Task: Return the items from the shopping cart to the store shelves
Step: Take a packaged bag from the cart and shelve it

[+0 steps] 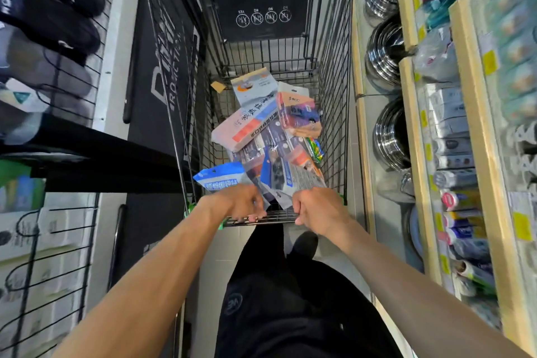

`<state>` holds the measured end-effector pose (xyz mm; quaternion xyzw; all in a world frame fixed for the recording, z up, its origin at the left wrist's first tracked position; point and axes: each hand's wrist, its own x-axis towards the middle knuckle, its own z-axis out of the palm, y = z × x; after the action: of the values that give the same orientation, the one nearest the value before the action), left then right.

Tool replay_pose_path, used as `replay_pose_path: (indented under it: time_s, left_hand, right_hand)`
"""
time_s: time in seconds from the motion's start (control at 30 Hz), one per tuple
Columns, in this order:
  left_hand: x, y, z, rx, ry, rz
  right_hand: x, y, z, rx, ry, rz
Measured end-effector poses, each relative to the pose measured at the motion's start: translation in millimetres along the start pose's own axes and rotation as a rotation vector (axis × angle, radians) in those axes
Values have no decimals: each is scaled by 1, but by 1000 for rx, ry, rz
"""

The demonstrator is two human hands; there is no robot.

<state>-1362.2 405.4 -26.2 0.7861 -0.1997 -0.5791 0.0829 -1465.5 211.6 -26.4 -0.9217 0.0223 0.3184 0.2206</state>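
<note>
A black wire shopping cart (334, 113) fills the aisle in front of me. Both my hands grip its near rim: my left hand (242, 202) is shut on the handle bar at the left, my right hand (315, 209) at the right. Inside lies a heap of flat packets: a grey-and-white pouch with an orange logo (254, 86), a pink and blue bag with black lettering (247, 126), an orange and purple packet (299, 112), a blue-topped pouch (219, 177) near my left hand, and several dark blue packets (279, 166) beneath.
Wooden-edged shelves (418, 151) on the right carry stacked steel bowls (386, 55), rolls and boxed goods with yellow price tags. On the left a wire rack (72, 241) holds dark caps (55, 17) and white packs. A black floor mat (154, 90) lies left of the cart.
</note>
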Motion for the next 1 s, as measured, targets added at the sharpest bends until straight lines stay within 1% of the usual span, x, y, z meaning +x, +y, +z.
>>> replay_pose_path:
  time_s: [0.03,0.07,0.13,0.2,0.27,0.33,0.37,0.43,0.5,0.57,0.6,0.67,0.77,0.87,0.93,1.0]
  left_hand:
    - [2,0,-10,-113,-15,13]
    - [4,-1,-21,-228,19,47]
    - [11,-4,-49,-433,194,131]
    - [25,-12,-78,-582,409,153]
    - [49,-24,-107,-637,581,140]
    - [79,-42,-128,-622,686,92]
    - [93,-51,-137,-603,713,54]
    - [118,-64,-153,-554,690,-52]
    - [142,-76,-162,-497,586,-152]
    - [167,-92,-165,-440,453,-215]
    - [177,-98,-163,-394,384,-241]
    - [194,-108,-154,-241,300,-315]
    - [200,-108,-139,-33,329,-391]
    - [205,-110,-126,154,345,-351]
    - [203,-111,-124,197,372,-325]
    - [196,-106,-127,146,362,-321]
  right_hand:
    - [7,1,-1,41,58,17]
    - [14,1,-5,95,130,48]
    - [37,2,-14,222,259,100]
    - [61,4,-27,333,316,138]
    - [89,7,-40,440,312,210]
    - [115,12,-46,524,307,306]
    - [128,15,-47,554,313,347]
    - [153,21,-46,604,332,396]
    - [174,25,-45,645,332,438]
    - [199,30,-39,636,329,476]
    - [210,32,-35,623,326,502]
    - [227,33,-28,619,335,561]
    - [241,31,-10,612,363,651]
    - [246,24,11,577,417,701]
    - [244,15,17,576,431,707]
    - [237,7,19,623,474,696]
